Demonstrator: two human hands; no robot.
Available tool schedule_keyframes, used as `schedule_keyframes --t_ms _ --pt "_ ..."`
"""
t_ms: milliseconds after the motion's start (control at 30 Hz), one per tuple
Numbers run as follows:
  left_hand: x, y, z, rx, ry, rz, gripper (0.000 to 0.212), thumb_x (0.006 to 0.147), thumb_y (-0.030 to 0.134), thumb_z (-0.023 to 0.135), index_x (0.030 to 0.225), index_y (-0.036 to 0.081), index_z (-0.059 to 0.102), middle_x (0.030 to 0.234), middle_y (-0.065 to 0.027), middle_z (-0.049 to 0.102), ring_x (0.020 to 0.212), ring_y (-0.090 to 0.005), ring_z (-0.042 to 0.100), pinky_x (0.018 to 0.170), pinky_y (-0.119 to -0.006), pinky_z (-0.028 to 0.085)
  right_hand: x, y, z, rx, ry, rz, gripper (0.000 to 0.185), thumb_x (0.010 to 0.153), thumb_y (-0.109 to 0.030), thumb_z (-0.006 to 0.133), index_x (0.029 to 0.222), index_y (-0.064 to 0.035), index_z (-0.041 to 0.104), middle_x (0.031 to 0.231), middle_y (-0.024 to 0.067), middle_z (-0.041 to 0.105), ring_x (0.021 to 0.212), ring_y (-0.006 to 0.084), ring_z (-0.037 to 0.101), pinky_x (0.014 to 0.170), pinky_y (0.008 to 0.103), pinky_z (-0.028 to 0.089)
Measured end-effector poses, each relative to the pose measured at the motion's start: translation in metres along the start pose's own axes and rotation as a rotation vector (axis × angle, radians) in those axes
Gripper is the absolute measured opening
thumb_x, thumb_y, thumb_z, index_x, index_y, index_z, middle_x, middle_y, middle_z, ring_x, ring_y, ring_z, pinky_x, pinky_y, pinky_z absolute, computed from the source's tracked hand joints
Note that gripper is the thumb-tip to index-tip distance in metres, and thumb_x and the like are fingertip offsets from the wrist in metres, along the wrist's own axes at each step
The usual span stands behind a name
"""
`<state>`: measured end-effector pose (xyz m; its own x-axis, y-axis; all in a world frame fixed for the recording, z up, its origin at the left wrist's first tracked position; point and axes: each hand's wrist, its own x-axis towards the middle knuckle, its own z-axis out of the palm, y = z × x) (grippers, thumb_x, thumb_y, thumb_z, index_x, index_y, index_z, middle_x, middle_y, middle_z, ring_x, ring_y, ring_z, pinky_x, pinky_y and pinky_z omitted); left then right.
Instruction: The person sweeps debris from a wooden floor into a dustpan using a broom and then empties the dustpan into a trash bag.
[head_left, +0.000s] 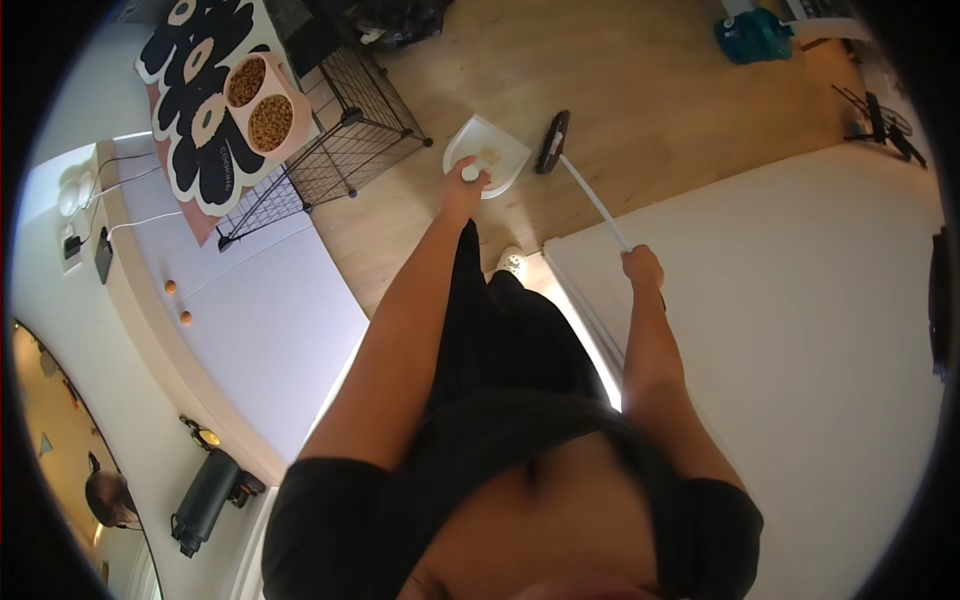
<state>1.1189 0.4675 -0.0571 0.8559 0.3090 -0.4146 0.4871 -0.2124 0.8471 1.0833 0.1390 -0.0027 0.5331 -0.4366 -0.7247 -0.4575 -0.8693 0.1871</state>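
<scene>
My left hand (463, 191) grips the upright handle of a white dustpan (510, 161); the handle's round end (470, 173) points up at me. A little pale, tan debris (490, 155) shows in the pan. My right hand (643, 266) is closed around the white pole (592, 196) of a broom. The dark-bristled broom head (553, 142) is just right of the pan, with a gap between them. Whether the pan rests on the floor I cannot tell.
A black wire pen (352, 139) stands left of the dustpan. Above it, a pink double bowl (259, 101) of kibble sits on a flower-patterned mat (217, 161). A white surface (750, 300) lies right of my legs. A teal water jug (754, 36) is at the far right of the wood floor (637, 82).
</scene>
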Motion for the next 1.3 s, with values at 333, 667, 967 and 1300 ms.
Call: schedule_keyframes --t_ms 333,667,967,1300 --pt "0.131 0.105 -0.026 0.027 -0.024 0.069 0.019 0.076 0.021 0.069 0.084 0.006 0.062 0.072 -0.0064 0.062 0.067 -0.0179 0.057 0.065 -0.032 0.046 -0.019 0.006 -0.068 0.514 -0.13 -0.017 0.033 0.089 -0.033 0.052 0.093 -0.001 0.056 0.079 0.015 0.063 0.065 0.0297 0.061 0.062 0.0398 0.049" --pt "0.203 0.09 -0.059 -0.118 0.125 -0.091 0.026 0.077 0.014 0.066 0.102 0.007 0.061 0.089 -0.0036 0.06 0.08 -0.0126 0.055 0.071 -0.027 0.045 0.057 -0.031 -0.185 0.318 -0.002 -0.167 0.033 0.09 -0.036 0.047 0.103 -0.0067 0.054 0.086 0.0194 0.064 0.081 0.0363 0.062 0.071 0.0453 0.048" --pt "0.236 0.064 -0.027 -0.17 0.71 -0.72 0.048 0.075 0.024 0.066 0.116 0.0 0.055 0.11 -0.0151 0.06 0.1 -0.0263 0.058 0.085 -0.036 0.044 0.178 -0.069 -0.36 -0.137 0.072 -0.379 0.037 0.09 -0.039 0.044 0.125 -0.0271 0.048 0.09 0.0162 0.065 0.087 0.035 0.061 0.076 0.0436 0.048" --pt "0.363 0.143 0.102 -0.34 0.261 -0.419 0.031 0.073 0.024 0.062 0.092 -0.001 0.064 0.081 -0.01 0.064 0.075 -0.0187 0.059 0.068 -0.03 0.046 0.259 -0.142 -0.472 -0.051 0.071 -0.761 0.032 0.091 -0.037 0.047 0.118 -0.0233 0.057 0.079 0.0147 0.062 0.073 0.031 0.061 0.066 0.0391 0.047"
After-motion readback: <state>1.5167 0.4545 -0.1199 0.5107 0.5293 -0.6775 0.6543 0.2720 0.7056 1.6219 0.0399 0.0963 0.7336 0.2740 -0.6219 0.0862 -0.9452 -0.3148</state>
